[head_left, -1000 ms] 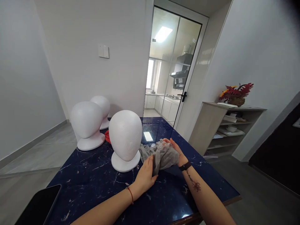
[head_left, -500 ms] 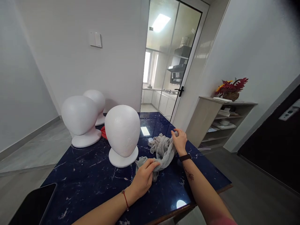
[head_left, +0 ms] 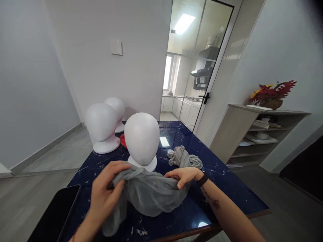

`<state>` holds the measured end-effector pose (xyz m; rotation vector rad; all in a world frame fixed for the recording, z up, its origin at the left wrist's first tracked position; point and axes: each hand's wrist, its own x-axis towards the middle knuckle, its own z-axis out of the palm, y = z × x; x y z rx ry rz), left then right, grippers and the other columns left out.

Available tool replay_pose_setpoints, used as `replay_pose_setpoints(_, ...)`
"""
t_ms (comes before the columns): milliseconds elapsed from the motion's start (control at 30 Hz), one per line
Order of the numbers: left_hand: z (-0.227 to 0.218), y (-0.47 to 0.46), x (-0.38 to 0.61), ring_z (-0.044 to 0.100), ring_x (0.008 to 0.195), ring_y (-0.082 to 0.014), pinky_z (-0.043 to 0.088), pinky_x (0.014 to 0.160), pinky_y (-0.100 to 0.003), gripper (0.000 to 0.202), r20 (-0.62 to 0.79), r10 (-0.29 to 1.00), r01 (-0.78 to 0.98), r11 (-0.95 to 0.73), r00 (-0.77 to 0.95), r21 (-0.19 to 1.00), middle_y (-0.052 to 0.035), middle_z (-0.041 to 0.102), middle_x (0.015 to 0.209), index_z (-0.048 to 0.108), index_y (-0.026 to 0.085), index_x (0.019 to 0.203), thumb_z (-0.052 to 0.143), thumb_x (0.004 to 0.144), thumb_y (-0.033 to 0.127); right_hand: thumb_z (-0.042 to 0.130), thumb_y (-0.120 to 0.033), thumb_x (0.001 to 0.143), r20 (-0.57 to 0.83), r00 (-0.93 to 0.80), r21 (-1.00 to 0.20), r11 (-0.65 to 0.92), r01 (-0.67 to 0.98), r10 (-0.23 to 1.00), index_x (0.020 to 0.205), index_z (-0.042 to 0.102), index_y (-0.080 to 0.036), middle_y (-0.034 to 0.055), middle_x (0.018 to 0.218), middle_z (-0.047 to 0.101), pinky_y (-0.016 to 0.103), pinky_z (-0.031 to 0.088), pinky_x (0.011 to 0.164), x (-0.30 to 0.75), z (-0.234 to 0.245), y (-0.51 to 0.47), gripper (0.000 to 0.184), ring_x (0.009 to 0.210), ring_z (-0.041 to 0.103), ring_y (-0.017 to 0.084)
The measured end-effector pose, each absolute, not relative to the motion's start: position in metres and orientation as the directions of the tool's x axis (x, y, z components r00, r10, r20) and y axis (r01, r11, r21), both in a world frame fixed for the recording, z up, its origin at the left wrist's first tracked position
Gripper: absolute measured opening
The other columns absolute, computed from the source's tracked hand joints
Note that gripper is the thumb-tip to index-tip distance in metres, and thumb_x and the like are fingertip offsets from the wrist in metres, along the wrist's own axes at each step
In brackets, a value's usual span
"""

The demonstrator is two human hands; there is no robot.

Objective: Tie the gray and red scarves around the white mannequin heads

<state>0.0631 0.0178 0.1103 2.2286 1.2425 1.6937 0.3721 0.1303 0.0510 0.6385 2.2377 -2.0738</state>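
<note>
A sheer grey scarf (head_left: 153, 195) is stretched between my two hands, sagging in the middle just above the table's front part. My left hand (head_left: 107, 188) is closed on its left end, and a loose tail hangs below. My right hand (head_left: 185, 176) grips the scarf's upper edge on the right, thumb in front. Right behind the scarf stands a white foam head (head_left: 142, 139) on a round base, partly covered by the cloth. A second bunched greyish scarf (head_left: 183, 157) lies on the table beyond my right hand.
Two more white foam heads, one nearer (head_left: 101, 122) and one farther back (head_left: 116, 109), stand at the left. A bit of red cloth (head_left: 123, 140) shows between them and the front head. A black phone (head_left: 57, 211) lies at the front left of the dark blue marbled table (head_left: 227, 191).
Both hands have drawn the grey scarf away from the bunched one, toward me and left, spreading it wider in front of the foam head. The view has turned slightly left.
</note>
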Motion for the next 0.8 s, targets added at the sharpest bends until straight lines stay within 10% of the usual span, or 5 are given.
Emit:
replay_pose_setpoints(167,0.098,0.032,-0.008,0.063,0.101,-0.0230,0.049,0.087,-0.033,0.034,0.335,0.929,0.788,-0.322,0.156,0.525,-0.0048,0.068,0.109,0.064,0.023,0.110,0.051,0.079,0.027,0.082,-0.040,0.058,-0.453,-0.861,-0.862,0.130,0.489,0.232,0.110,0.064,-0.013,0.0049,0.107,0.066,0.022,0.051,0.080,0.375,0.055,0.127,0.062,0.095,0.063,0.018)
replay_pose_setpoints(300,0.078,0.040,-0.041,0.055,0.118,-0.0332,0.041,0.099,-0.049,0.055,-0.112,0.991,0.965,-0.040,0.071,0.259,-0.0135,0.060,0.128,0.060,0.017,0.121,0.055,0.067,0.019,0.082,-0.036,0.059,-0.445,-0.839,-0.867,0.084,0.491,0.312,0.100,0.068,-0.011,0.0024,0.093,0.070,0.020,0.052,0.073,0.381,0.052,0.132,0.050,0.080,0.064,0.014)
replay_pose_setpoints(400,0.080,0.036,-0.033,0.042,0.129,-0.0376,0.033,0.104,-0.056,0.062,-0.092,0.996,0.990,0.015,-0.002,0.137,-0.0194,0.046,0.141,0.054,0.013,0.128,0.059,0.068,0.025,0.081,-0.034,0.061,-0.395,-0.851,-0.904,0.020,0.428,0.347,0.089,0.071,-0.010,0.0029,0.082,0.071,0.021,0.052,0.068,0.385,0.042,0.138,0.038,0.070,0.064,0.012)
replay_pose_setpoints(633,0.065,0.025,0.068,0.029,0.138,-0.0287,0.027,0.112,-0.042,0.099,-0.118,0.861,0.748,-0.353,0.494,0.562,-0.0127,0.026,0.153,0.024,0.021,0.147,0.073,0.062,0.037,0.084,-0.031,0.058,-0.199,-0.875,-0.957,-0.281,0.076,0.442,0.074,0.068,-0.007,0.0041,0.072,0.069,0.020,0.052,0.071,0.388,0.019,0.139,0.033,0.067,0.064,0.010)
replay_pose_setpoints(800,0.044,0.033,0.076,0.054,0.118,-0.0286,0.040,0.097,-0.040,0.069,-0.071,0.915,0.777,-0.293,0.397,0.558,-0.0145,0.056,0.130,0.038,0.020,0.139,0.059,0.073,0.023,0.079,-0.033,0.066,-0.230,-0.869,-0.930,-0.361,0.064,0.438,0.096,0.064,-0.010,0.0015,0.072,0.069,0.015,0.049,0.042,0.398,0.025,0.141,0.041,0.048,0.061,0.008)
